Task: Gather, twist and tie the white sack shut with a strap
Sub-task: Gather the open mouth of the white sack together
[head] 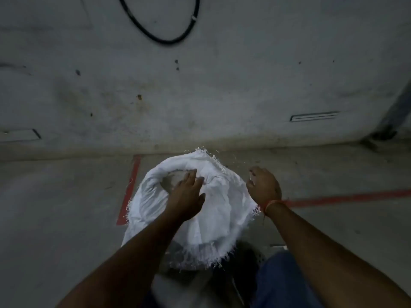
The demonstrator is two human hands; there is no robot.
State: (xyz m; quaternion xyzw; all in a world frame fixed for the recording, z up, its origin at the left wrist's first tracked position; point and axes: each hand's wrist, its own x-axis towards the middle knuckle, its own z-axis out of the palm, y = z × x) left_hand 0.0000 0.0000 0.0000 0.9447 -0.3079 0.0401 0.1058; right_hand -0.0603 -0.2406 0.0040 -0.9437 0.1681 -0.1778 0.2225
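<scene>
The left hand's fingers [194, 177] lie loosely spread and flat on the rolled rim of the white woven plastic sack [220, 210], reaching toward its open mouth, clamping nothing. The left hand [185, 196] rests on the sack's top. The right hand [263, 186] hovers just beside the sack's right edge, fingers curled together around a thin pale strand; whether they touch the sack I cannot tell. The sack stands upright on the grey concrete floor [66, 218], mouth facing up, between red painted floor lines [130, 190].

Left hand [185, 194] flat, fingers spread; right hand [263, 185] loosely curled, both arms outstretched.
</scene>
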